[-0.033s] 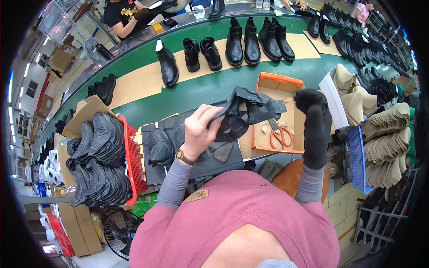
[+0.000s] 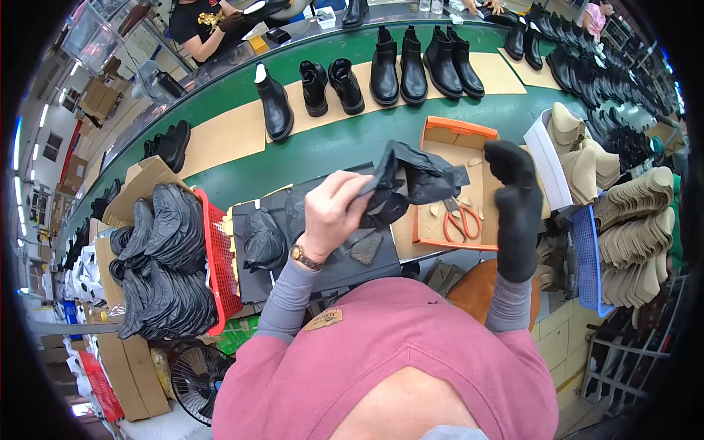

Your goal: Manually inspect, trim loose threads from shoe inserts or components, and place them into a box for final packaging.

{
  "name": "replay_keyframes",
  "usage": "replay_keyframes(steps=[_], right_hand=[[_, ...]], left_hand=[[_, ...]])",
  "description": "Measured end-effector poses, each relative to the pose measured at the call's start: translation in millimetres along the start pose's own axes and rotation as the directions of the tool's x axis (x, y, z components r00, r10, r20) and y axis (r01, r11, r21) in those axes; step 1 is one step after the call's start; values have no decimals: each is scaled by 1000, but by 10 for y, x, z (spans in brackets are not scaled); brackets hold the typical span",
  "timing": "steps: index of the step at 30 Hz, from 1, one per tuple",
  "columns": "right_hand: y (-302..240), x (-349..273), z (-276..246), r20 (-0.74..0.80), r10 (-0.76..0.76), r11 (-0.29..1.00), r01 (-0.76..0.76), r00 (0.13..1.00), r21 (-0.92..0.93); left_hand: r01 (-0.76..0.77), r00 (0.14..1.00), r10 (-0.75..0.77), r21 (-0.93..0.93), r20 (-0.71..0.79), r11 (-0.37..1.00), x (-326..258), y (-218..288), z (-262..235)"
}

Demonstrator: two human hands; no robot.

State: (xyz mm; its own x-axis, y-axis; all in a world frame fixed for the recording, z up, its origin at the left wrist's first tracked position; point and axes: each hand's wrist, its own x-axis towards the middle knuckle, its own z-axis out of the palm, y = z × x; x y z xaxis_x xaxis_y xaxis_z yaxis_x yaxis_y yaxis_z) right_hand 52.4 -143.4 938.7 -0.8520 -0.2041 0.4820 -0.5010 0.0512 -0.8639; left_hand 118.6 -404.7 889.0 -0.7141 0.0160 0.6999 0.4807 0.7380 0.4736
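Observation:
My bare left hand (image 2: pixel 334 213), a watch on its wrist, pinches the edge of a crumpled black plastic bag (image 2: pixel 422 176). The bag hangs over the work surface and partly over an orange-edged cardboard box (image 2: pixel 429 233). To the right of the bag, my right hand (image 2: pixel 519 191) in a black glove is apart from it, fingers curved with a gap to the thumb and nothing visible between them. Orange-handled scissors (image 2: pixel 469 222) lie in the box among small beige scraps. A bundle in black plastic (image 2: pixel 264 238) and a dark grey rough piece (image 2: pixel 365 249) lie near my left forearm.
Black boots (image 2: pixel 385 70) stand on cardboard along the green bench (image 2: pixel 330 154). At left, a red basket (image 2: pixel 220 257) adjoins a carton of black-plastic bundles (image 2: pixel 169 257). Beige shaped inserts (image 2: pixel 631 242) fill the right side beside a blue basket (image 2: pixel 584 257). Another person (image 2: pixel 202 33) works across the bench.
My gloved right hand has shifted very slightly, its thumb a little further from the fingers. My left hand keeps its pinch on the bag.

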Motion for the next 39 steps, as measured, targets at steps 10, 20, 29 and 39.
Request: replay_keyframes(steps=[10, 20, 29, 39], right_hand=[[462, -55, 25, 237, 261, 948, -201, 936, -248], [177, 55, 183, 490, 303, 936, -353, 818, 10], [608, 20, 417, 612, 68, 987, -144, 788, 76], [340, -54, 413, 545, 274, 911, -395, 792, 116]], left_hand=[[174, 978, -127, -309, 168, 935, -5, -109, -98], [291, 939, -153, -475, 309, 831, 64, -21, -68], [155, 949, 80, -673, 305, 723, 129, -89, -61], [287, 918, -164, -319, 362, 903, 115, -94, -202]])
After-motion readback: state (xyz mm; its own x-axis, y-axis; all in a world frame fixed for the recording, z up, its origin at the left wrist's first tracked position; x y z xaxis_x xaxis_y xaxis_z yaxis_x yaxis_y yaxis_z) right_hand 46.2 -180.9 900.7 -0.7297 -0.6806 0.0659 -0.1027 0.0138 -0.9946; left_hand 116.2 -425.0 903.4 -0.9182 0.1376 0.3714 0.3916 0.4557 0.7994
